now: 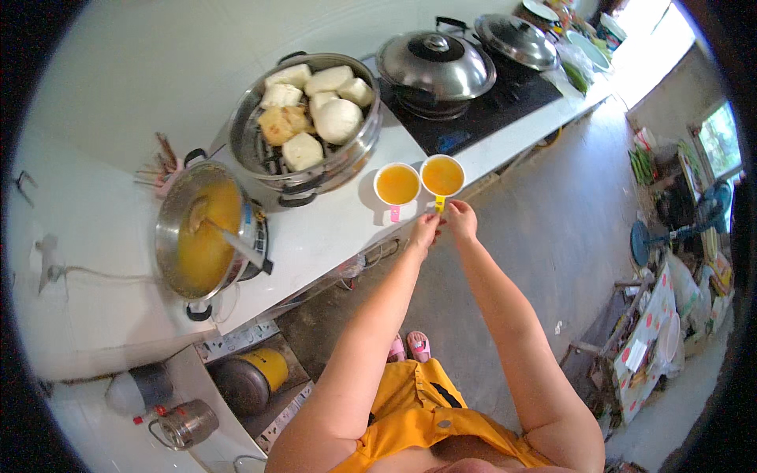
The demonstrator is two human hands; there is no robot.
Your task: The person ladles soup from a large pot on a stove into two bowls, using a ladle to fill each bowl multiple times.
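Observation:
Two white cups filled with an orange-yellow liquid stand side by side near the counter's front edge. The left cup (398, 184) has a pink handle, the right cup (442, 176) a yellow one. My left hand (426, 232) is just below the yellow handle, its fingertips bent close to it. My right hand (462, 220) is beside the same handle, thumb and fingers near its right side. Whether either hand grips the handle cannot be made out. Left of the cups, a metal steamer (349, 155) holds several pale steamed buns (339, 121) and one browned piece.
A steel pot (236, 204) of yellow soup with a ladle (242, 245) stands at the left. Lidded pans (437, 65) sit on the black cooktop (508, 112) at the upper right. A cluttered table (644, 349) and a blue fan (640, 243) are at the far right.

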